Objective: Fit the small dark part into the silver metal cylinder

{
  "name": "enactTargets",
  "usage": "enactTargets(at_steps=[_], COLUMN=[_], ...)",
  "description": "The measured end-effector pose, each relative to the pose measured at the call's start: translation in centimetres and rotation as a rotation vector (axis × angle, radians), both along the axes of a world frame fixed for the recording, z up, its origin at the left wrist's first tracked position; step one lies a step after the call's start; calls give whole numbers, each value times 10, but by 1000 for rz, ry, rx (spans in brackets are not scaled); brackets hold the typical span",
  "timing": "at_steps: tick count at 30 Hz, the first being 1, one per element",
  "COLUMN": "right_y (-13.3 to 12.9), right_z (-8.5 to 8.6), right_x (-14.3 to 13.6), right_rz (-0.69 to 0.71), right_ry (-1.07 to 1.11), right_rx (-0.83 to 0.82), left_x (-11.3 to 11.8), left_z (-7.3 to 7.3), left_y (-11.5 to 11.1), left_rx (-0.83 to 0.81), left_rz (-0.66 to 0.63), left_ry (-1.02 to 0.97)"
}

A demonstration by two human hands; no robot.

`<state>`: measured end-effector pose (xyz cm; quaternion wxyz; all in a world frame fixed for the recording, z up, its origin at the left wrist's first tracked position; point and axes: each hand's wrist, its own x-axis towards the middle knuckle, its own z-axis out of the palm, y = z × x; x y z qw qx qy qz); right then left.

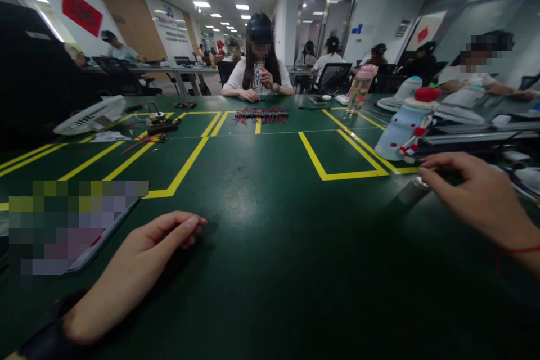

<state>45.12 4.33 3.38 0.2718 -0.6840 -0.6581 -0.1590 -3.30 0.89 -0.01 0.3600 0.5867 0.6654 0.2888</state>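
Low over the dark green table, my left hand is closed, thumb pressed to the fingers; what they hold, if anything, is too small to name. My right hand is at the right, its thumb and fingers pinched together at the top of a small shiny metallic cylinder. Whether the fingertips grip the cylinder or something on it is hard to tell. Just behind that hand stands a light blue bottle with a red top. A blurred flat item lies left of my left hand.
Yellow tape lines mark the table. Across it sits a person with both hands near the far edge, behind a row of red and dark wired parts. A white fan lies far left; a clear bottle and cables are right.
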Motion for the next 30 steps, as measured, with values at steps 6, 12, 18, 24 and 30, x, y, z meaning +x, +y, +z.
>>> enactTargets(at_steps=[6,12,18,24,30], right_y=[3,4,2,0,-2], right_z=[2,0,2,9,15], right_x=[31,39,32,26,34], right_rz=[-132,-138,-110,-193,-62], right_ry=[119,222,265,265,286], right_rx=[-340,-400,-413,-437,-473], left_x=[0,-3,-2,-2,-2], left_z=[1,-2,1,0,1], left_y=[-1,-1,-2,-1,-2], left_rx=[-4,4,-4,4,-7], left_rz=[38,29,20,21,3], left_ry=[16,5,34,55,49])
